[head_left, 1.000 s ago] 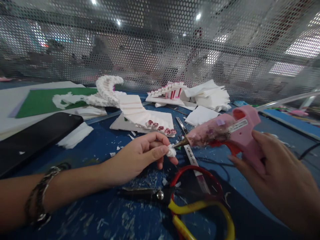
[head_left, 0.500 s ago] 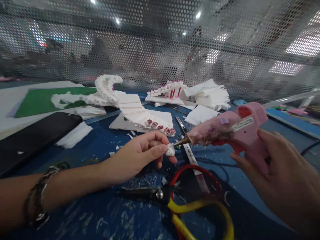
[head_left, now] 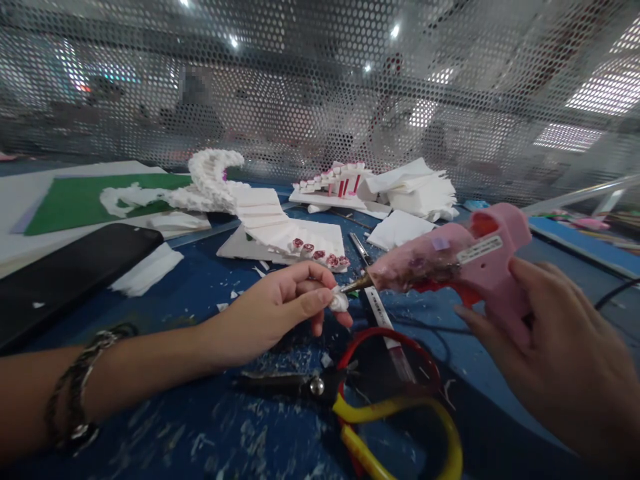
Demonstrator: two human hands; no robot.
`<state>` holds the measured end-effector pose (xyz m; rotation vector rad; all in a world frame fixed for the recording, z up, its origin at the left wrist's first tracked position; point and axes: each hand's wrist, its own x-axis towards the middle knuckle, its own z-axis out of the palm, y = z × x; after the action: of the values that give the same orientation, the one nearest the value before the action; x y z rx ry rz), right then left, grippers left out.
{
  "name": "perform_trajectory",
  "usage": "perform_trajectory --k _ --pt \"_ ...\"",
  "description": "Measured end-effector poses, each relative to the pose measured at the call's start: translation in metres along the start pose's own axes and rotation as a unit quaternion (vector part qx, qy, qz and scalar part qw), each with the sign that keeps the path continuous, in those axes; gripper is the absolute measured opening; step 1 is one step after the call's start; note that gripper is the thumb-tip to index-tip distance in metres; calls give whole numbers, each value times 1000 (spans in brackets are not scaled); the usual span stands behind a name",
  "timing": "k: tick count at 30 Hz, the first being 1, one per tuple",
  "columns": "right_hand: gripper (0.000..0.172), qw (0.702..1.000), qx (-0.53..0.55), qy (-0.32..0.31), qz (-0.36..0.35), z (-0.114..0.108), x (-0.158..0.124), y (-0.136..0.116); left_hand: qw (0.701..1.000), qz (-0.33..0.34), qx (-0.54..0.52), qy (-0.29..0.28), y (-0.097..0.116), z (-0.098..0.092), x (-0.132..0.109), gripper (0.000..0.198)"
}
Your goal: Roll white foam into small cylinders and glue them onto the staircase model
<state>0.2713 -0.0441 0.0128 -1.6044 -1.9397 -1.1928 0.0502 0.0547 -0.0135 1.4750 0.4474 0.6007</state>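
My left hand (head_left: 280,313) pinches a small white rolled paper flower (head_left: 340,301) between thumb and fingers, just above the blue table. My right hand (head_left: 555,340) grips the handle of a pink hot glue gun (head_left: 450,257). The gun's brass nozzle touches the flower from the right. A white foam staircase model (head_left: 280,230) with small red-and-white flowers along its front edge lies just behind my left hand.
Scissors with red and yellow handles (head_left: 390,393) lie under my hands, beside a utility knife (head_left: 380,313). A black board (head_left: 70,273), green sheet (head_left: 95,197), white foam swan (head_left: 210,180), second foam model (head_left: 340,187) and white paper stack (head_left: 420,190) stand before a perforated metal screen (head_left: 320,87).
The glue gun drew back a little to the right, then returned so its nozzle meets the flower again. My left hand has hardly moved.
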Motion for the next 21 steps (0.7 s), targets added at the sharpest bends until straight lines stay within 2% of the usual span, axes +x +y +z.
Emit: perform_trajectory --k 7,11,14,16,17,19,21 --pt "39 1000 6 6 0 -1 -1 1 1000 -4 3 -3 1 0 0 12" --pt "46 999 -13 -3 30 -5 1 5 1000 -5 8 1 2 1 0 13" --pt "55 997 -19 -22 74 -2 3 17 999 -11 27 12 3 1 -1 13" --pt "62 991 -13 -67 118 6 3 31 999 -13 43 21 4 2 -2 13" --pt "61 982 -8 -114 149 12 2 39 998 -14 48 24 5 2 -2 13" --pt "50 952 21 -219 213 25 0 56 998 -16 51 26 6 2 -2 12" --pt "39 923 55 -299 234 36 -2 71 998 -15 50 25 6 2 -2 11"
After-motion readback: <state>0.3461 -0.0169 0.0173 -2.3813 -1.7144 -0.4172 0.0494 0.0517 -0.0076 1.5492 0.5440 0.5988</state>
